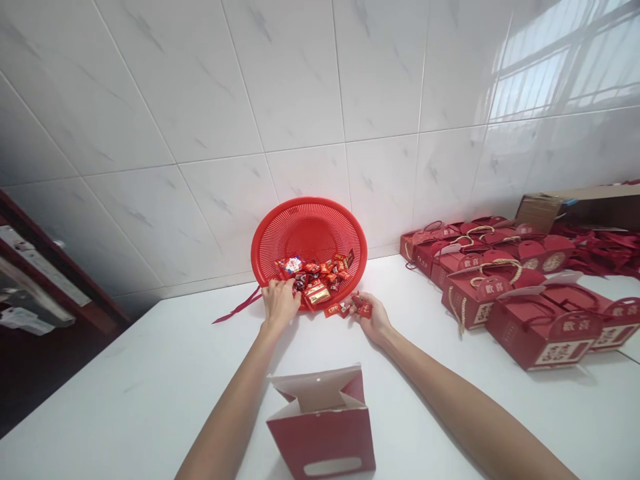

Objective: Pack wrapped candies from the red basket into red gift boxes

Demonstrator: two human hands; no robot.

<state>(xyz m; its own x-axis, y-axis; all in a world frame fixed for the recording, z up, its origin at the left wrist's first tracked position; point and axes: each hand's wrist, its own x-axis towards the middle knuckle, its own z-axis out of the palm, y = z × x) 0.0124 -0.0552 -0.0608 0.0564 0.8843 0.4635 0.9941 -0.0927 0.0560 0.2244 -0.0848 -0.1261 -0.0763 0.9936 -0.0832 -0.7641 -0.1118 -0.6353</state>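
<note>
A round red plastic basket (307,208) leans tilted against the tiled wall, with several wrapped candies (317,292) gathered in its lower part. My left hand (280,300) reaches over the basket's lower left rim, fingers curled down at the candies; what its fingertips hold, if anything, is hidden. At the lower right rim, my right hand (369,315) is closed around several small red-wrapped candies. Nearer to me, between my forearms, an open dark red paper box (325,437) stands upright with its top open.
Several closed red gift boxes (543,327) with rope handles stand on the white table (200,387) at the right. Behind them are a cardboard box (537,212) and dark red ribbons (605,252). One ribbon (237,310) lies left of the basket.
</note>
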